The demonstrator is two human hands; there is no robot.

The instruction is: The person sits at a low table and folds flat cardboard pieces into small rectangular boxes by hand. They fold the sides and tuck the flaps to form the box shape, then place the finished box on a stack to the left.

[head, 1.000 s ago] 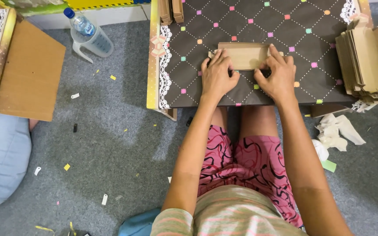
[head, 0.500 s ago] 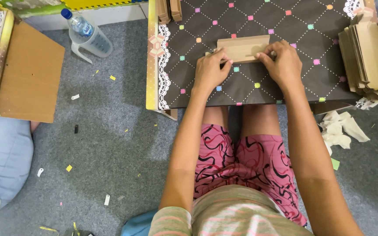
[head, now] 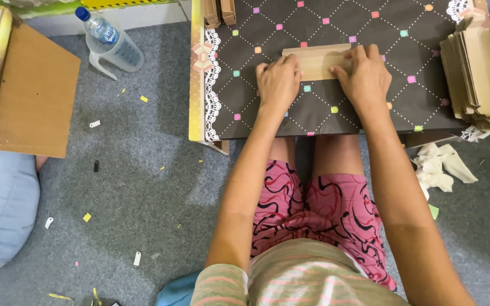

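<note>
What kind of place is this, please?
Probably a home craft workspace on the floor: a low table with a dotted dark cloth, a stack of flat brown cardboard pieces, and paper scraps on grey carpet.
</note>
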